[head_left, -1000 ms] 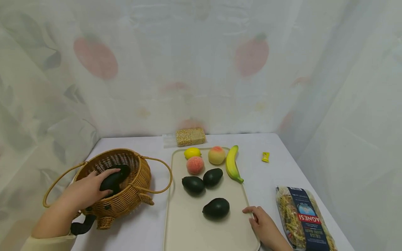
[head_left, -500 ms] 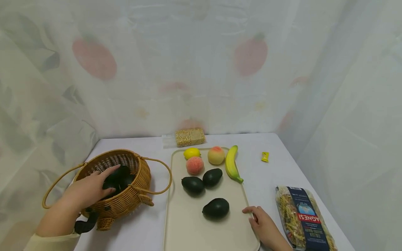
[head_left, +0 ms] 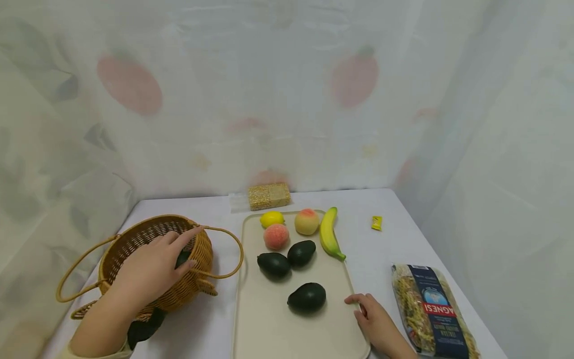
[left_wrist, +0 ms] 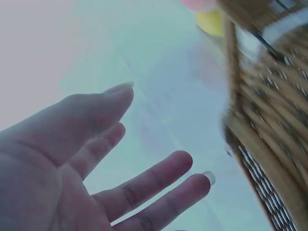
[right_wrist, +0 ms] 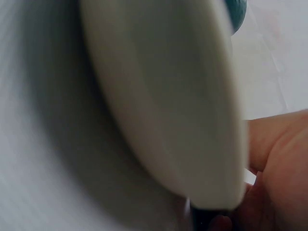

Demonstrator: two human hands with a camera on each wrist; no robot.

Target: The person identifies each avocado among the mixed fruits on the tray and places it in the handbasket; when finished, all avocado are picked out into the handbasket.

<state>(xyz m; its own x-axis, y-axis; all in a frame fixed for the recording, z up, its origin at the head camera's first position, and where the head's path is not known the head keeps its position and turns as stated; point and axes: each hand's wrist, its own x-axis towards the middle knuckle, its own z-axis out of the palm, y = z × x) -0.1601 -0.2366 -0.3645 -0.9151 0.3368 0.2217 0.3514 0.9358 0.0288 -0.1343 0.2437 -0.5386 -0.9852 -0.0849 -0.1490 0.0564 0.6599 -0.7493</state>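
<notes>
My left hand (head_left: 150,271) is over the mouth of a wicker basket (head_left: 204,257) with two looped handles. In the left wrist view its fingers (left_wrist: 144,185) are spread and hold nothing, beside the basket's woven wall (left_wrist: 276,130). Part of an avocado (head_left: 183,258) shows inside the basket below the hand; the rest is hidden. My right hand (head_left: 378,324) grips the right edge of a beige tray (head_left: 269,319). On the tray lie three avocados (head_left: 307,297), a lemon (head_left: 271,219), two peaches (head_left: 276,237) and a banana (head_left: 330,234).
A bag of pasta (head_left: 435,311) lies right of the tray. Behind the tray is a pack of corn kernels (head_left: 269,196). A small yellow wrapped sweet (head_left: 376,223) sits at the back right. Patterned curtains (head_left: 287,99) hang around the white table (head_left: 367,259).
My left hand has let go of the avocado in the basket and moved up and right, out of the basket's mouth. The right hand stays on the tray edge.
</notes>
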